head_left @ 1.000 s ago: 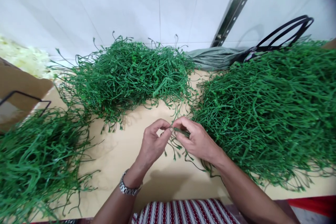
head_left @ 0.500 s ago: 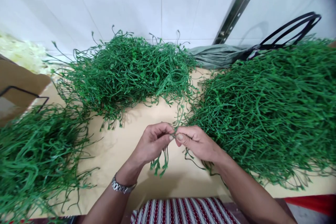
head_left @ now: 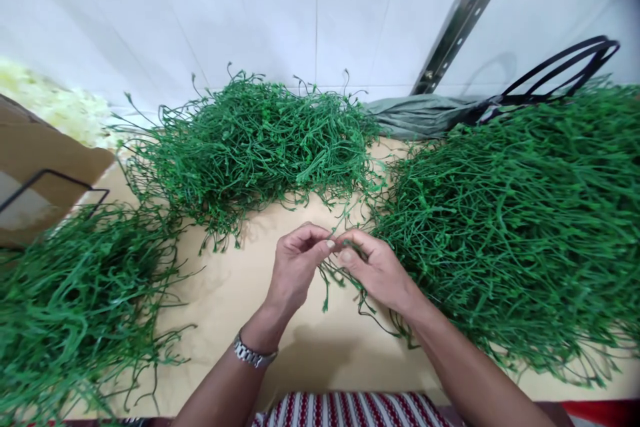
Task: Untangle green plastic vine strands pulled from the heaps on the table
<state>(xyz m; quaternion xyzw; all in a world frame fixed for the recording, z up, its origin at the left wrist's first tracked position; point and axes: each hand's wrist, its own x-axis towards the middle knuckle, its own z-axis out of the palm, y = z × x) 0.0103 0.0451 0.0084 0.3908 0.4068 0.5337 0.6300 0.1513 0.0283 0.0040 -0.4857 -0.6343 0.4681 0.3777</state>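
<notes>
My left hand [head_left: 303,263] and my right hand [head_left: 373,267] meet over the middle of the table, thumbs and forefingers almost touching. Thin green artificial stems [head_left: 326,287] pass between them, with branched tips hanging below the fingers and one sprig [head_left: 345,213] pointing up and away. The left thumb and forefinger pinch a stem. My right fingers are curled around stems, partly hidden by the hand. A large heap of green stems [head_left: 510,227] lies close to the right hand.
Another heap of green stems [head_left: 270,140] lies at the back, and one more [head_left: 75,307] at the left. A cardboard box [head_left: 45,153] stands at the left edge beside pale yellow flowers [head_left: 60,103]. Grey-green cloth [head_left: 420,117] and black loops [head_left: 565,63] lie by the tiled wall.
The stem tips that hung under my left hand now hang nearer the right hand. My hands have shifted slightly, and the view has tilted up a little.
</notes>
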